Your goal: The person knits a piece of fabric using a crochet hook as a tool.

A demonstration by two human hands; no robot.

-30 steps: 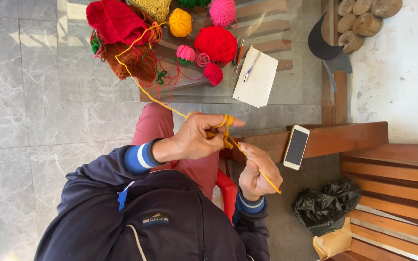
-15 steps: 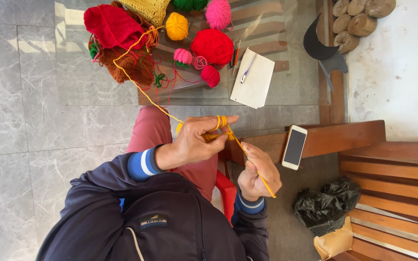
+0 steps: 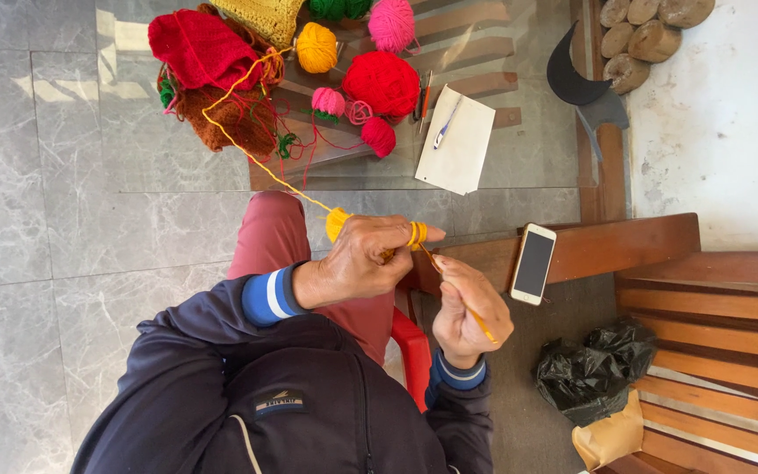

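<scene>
My left hand (image 3: 357, 263) grips a small yellow crochet piece (image 3: 337, 223), with yellow yarn looped round its outstretched index finger (image 3: 416, 233). The yellow yarn strand (image 3: 247, 158) runs from that hand up to the pile of wool on the glass table. My right hand (image 3: 467, 307) is closed on a thin yellow crochet hook (image 3: 482, 326), whose tip points toward the left index finger. Both hands sit above my lap, close together and almost touching.
The glass table (image 3: 519, 167) bears red knitwear (image 3: 199, 48), a yellow ball (image 3: 318, 48), a red ball (image 3: 381, 83), pink balls, and a white paper (image 3: 460, 140) with a pen. A phone (image 3: 534, 263) lies on a wooden bench arm; a black bag (image 3: 589, 373) is beside it.
The left hand has shifted slightly and its index finger now points straighter out; the yellow piece shows at the thumb side. The right hand keeps the hook, moved a little.
</scene>
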